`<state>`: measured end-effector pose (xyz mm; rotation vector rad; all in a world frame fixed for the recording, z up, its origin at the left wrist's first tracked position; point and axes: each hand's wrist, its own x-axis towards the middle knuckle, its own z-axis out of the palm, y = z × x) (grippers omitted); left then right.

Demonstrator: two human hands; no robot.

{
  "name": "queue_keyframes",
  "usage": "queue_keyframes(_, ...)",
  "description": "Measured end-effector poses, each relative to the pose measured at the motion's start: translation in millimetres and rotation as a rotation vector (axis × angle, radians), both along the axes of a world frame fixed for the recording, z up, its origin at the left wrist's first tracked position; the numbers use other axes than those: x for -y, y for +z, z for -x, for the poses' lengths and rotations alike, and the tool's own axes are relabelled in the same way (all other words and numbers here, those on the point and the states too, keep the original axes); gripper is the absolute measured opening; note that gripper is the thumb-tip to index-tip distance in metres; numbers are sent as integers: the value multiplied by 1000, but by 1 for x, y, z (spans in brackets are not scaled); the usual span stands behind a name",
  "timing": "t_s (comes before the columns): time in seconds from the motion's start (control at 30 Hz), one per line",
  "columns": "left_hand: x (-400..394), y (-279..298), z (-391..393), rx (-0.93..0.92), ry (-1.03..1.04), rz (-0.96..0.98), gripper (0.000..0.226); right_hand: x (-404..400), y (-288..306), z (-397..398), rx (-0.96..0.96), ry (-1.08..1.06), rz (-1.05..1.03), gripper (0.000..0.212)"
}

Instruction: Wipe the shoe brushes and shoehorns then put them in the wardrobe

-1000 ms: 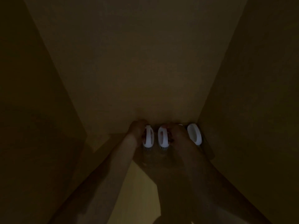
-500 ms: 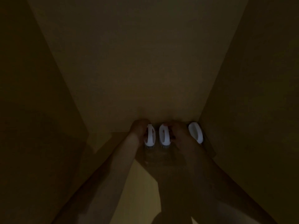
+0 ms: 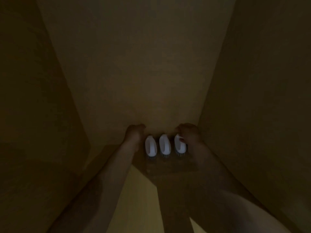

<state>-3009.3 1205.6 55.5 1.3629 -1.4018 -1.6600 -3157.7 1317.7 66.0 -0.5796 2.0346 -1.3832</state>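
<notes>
Setting: a dim wardrobe compartment with plain yellowish-brown panels; both bare forearms reach in from below toward its far end.
Brushes: three white plastic shoe brushes with looped handles and short grey bristles stand in a row on the wardrobe shelf, bristles down, close to the back panel.
Left brush: the left white brush stands free, just beside the left wrist.
Middle brush: the middle white brush stands between the other two, untouched.
Right brush: the right white brush now sits close beside the middle one; half a second ago it stood apart, nearer the right side panel.
Left hand: the left hand is loosely curled with nothing in it, lifted toward the back panel; earlier it was against the left brush.
Right hand: the right hand curls over the right brush, a fingertip pressed on its handle loop; earlier it was on the middle brush.
Spacing: the three brushes are evenly set, near one another; whether they touch is too dark to tell.
Shoehorns: cannot be made out in this light.
</notes>
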Motion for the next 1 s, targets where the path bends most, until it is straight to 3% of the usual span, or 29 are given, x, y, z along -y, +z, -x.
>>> queue_keyframes(0.13, -7, 36, -7, 232, -96, 381, 21, -15, 28, -3, -162, -39, 39, 28)
queue_keyframes(0.23, -24, 63, -16, 284, -131, 675, 42, -32, 46, -11, -330, -16, 82, 24)
queue_keyframes(0.3, -35, 78, -21, 365, -151, 852, 46, -41, 56, -19, -412, -13, 105, 15)
queue_keyframes(0.4, -53, 97, -34, 487, -169, 1000, 47, -55, 68, -34, -504, 10, 111, 19)
queue_keyframes(0.53, -83, 110, -63, 579, -155, 1053, 49, -67, 83, -62, -562, 67, 62, 30)
queue_keyframes(0.7, -128, 126, -105, 652, -57, 1077, 50, -96, 96, -104, -676, 195, 152, 39)
queue_keyframes(1.0, -260, 125, -190, 786, 115, 964, 49, -192, 98, -174, -753, 493, 203, 47)
